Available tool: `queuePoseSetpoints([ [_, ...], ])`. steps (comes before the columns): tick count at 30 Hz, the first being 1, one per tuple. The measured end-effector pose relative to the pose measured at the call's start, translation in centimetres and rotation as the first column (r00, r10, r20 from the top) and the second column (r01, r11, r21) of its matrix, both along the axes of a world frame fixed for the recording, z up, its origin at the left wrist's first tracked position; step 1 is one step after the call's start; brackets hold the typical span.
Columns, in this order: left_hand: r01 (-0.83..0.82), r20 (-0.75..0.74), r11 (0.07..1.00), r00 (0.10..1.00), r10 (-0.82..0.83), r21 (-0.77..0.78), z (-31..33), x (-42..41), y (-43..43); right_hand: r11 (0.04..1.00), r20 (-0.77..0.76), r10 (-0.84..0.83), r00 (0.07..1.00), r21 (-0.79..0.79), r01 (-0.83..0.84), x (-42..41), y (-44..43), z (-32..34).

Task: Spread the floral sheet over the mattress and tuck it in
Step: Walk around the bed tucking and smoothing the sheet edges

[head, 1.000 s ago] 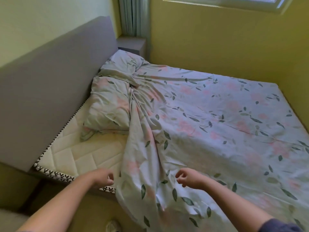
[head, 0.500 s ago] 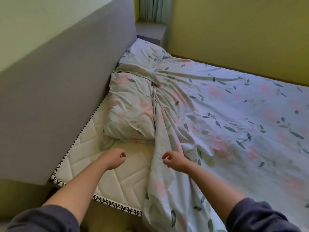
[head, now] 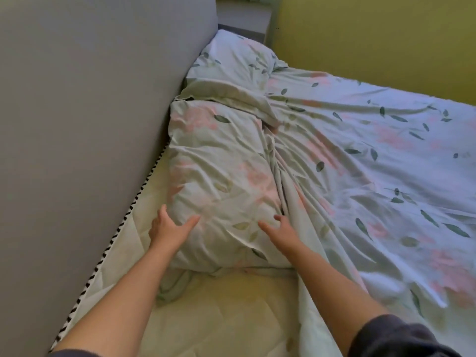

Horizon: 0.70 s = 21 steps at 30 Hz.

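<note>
One head-worn camera looks forward and down, close above the mattress corner beside the headboard.

**Grey Headboard, Yellow Wall**

A tall grey padded headboard is filling the whole left side, plain and smooth. A yellow wall is running along the far right. In the corner between them a grey bedside cabinet is sitting just beside the headboard's end. Soft, cool light is falling across the corner.
</note>
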State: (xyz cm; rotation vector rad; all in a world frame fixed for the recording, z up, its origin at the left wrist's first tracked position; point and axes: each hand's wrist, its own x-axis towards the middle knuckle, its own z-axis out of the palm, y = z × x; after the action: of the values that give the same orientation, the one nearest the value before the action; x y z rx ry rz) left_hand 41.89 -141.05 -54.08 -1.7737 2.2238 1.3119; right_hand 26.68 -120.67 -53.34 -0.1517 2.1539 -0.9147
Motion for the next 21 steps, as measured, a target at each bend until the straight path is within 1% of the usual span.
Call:
queuePoseSetpoints([
  [2,-0.086,-0.052,0.984,0.994,0.095,0.157,-2.9,-1.1,-1.3,0.992,0.068,-0.125,0.99,-0.023,0.127,-0.7,-1.2,-3.3],
  [4,-0.125,-0.09,0.955,0.984,0.154,0.268,-5.0,-1.9,-1.9,0.973,0.115,-0.217,0.969,-0.058,0.225,-1.1,-2.0,-6.1],
  [5,-0.139,-0.107,0.952,0.979,0.174,0.273,-5.5,-2.2,-2.2,0.963,0.127,-0.247,0.961,-0.081,0.258,-1.3,-2.3,-6.9],
  [6,-0.163,-0.138,0.951,0.969,0.204,0.263,-5.5,-2.4,-2.4,0.949,0.169,-0.277,0.946,-0.105,0.297,-1.7,-2.6,-7.6],
  [8,-0.216,-0.241,0.94,0.929,0.281,0.264,-4.4,-2.6,-2.7,0.94,0.309,-0.256,0.916,-0.142,0.311,-2.1,-3.2,-7.1],
  [10,-0.252,-0.347,0.929,0.875,0.338,0.27,-2.1,-1.7,-2.6,0.937,0.419,-0.156,0.894,-0.222,0.268,-1.9,-4.3,-5.1],
  [13,-0.322,-0.413,0.932,0.836,0.362,0.165,2.0,0.0,-1.6,0.896,0.367,-0.095,0.925,-0.373,0.24,-1.3,-5.6,-1.2],
  [15,-0.334,-0.473,0.935,0.809,0.349,0.12,5.6,0.4,-0.3,0.865,0.311,-0.073,0.948,-0.453,0.215,-1.3,-5.3,2.3],
  [18,-0.295,-0.576,0.954,0.773,0.266,0.044,10.9,-1.2,2.9,0.854,0.23,-0.089,0.969,-0.484,0.194,-3.1,-2.4,8.3],
  [21,-0.21,-0.68,0.978,0.719,0.146,-0.012,17.3,-4.5,9.6,0.826,0.13,-0.113,0.985,-0.538,0.166,-6.2,3.6,14.6],
])
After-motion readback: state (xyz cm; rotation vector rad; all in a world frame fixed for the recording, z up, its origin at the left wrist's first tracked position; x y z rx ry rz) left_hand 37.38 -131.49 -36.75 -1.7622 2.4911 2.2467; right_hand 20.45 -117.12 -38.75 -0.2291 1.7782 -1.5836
